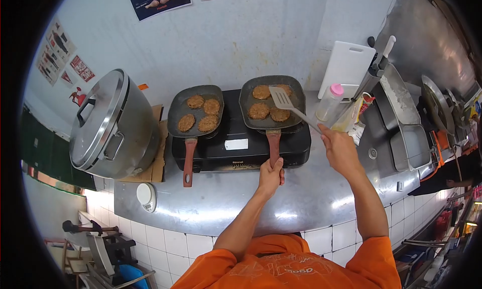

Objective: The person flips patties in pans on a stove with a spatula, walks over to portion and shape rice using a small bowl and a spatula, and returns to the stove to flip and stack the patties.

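My left hand (271,178) is wrapped round the brown handle of the right frying pan (247,91), which sits on the black two-burner gas stove (241,152). In my right hand (340,147) is a slotted spatula (282,98), its blade over the patties in that pan. Several browned patties (259,111) lie in it, one at the back partly hidden by the blade. On the left burner stands a second frying pan (177,105), holding several more patties (211,106), its handle pointing toward me.
A large lidded steel pot (135,138) stands left on cardboard, near a small white scale (146,196). To the right are a pink-capped bottle (329,102), a white cutting board (346,68), a knife holder (368,82) and metal trays (412,147). A person in dark clothing (447,176) is at far right.
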Motion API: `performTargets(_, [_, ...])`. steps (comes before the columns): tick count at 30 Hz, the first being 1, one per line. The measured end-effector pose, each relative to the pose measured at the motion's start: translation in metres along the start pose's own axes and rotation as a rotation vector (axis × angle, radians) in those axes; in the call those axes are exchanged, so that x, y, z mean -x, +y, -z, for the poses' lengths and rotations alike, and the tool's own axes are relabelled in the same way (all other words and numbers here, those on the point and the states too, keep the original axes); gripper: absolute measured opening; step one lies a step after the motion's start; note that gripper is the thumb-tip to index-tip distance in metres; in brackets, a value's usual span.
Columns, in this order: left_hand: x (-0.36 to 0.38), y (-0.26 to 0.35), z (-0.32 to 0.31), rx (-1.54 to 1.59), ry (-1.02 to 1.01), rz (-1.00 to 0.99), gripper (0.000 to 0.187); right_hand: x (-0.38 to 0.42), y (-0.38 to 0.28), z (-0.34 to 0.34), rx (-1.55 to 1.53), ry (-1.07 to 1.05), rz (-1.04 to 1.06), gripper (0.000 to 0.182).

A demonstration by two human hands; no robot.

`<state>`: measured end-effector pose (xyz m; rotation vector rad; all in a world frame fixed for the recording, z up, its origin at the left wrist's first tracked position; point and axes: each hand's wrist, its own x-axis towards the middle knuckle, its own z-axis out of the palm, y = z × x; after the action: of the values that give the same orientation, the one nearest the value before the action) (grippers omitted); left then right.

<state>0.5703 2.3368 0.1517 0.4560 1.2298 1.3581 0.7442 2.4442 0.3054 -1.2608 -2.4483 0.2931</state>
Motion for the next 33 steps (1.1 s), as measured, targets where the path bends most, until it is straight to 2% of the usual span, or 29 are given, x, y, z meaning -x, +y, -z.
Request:
performTargets(3, [-0.002, -0.003, -0.009, -0.016, 0.027, 0.002, 0.029, -0.010, 0.013, 0.013, -0.013, 0.043, 0.047, 0.026])
performTargets(6, [-0.006, -0.012, -0.014, -0.061, 0.052, -0.025, 0.029, -0.040, 0.031, 0.008, 0.097, -0.050, 0.022, 0.023])
performTargets(9, [-0.002, -0.007, -0.026, -0.103, 0.088, -0.008, 0.028, -0.072, 0.041, -0.012, 0.188, -0.062, 0.093, 0.012])
performTargets(12, [-0.003, -0.007, -0.036, -0.117, 0.135, 0.003, 0.027, -0.081, 0.042, -0.018, 0.284, -0.173, 0.099, 0.013])
performTargets(15, [-0.005, -0.009, -0.039, -0.128, 0.144, 0.009, 0.028, -0.072, 0.041, 0.016, 0.295, -0.167, 0.120, 0.011])
performTargets(18, [-0.009, -0.012, -0.044, -0.129, 0.177, 0.074, 0.029, -0.057, 0.039, 0.036, 0.224, -0.182, 0.150, 0.012])
performTargets(21, [-0.014, -0.017, -0.043, -0.148, 0.188, 0.046, 0.029, -0.046, 0.036, 0.034, 0.243, -0.260, 0.213, 0.016])
performTargets(27, [-0.012, -0.017, -0.046, -0.131, 0.224, 0.039, 0.027, -0.042, 0.045, 0.008, 0.275, -0.236, 0.155, 0.031])
performTargets(30, [-0.003, -0.011, -0.051, -0.121, 0.196, 0.036, 0.025, -0.031, 0.051, 0.018, 0.134, -0.223, 0.164, 0.031])
performTargets(33, [0.001, -0.005, -0.057, -0.105, 0.177, 0.092, 0.023, -0.023, 0.066, 0.011, -0.121, -0.095, 0.136, 0.031])
